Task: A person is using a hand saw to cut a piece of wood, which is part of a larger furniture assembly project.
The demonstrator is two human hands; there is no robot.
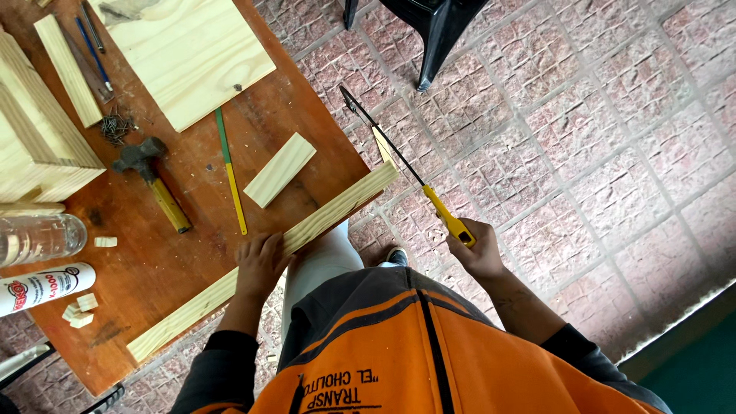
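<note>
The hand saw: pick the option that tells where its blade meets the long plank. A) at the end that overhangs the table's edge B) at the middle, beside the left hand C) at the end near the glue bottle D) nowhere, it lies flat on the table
A: the right hand holds the hand saw by its yellow handle, its blade crossing the long plank at the overhanging end, while the left hand presses the plank down.

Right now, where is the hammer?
In the head view, the hammer lies on the left part of the wooden table, beside a pile of nails and left of the green-yellow stick.
</note>
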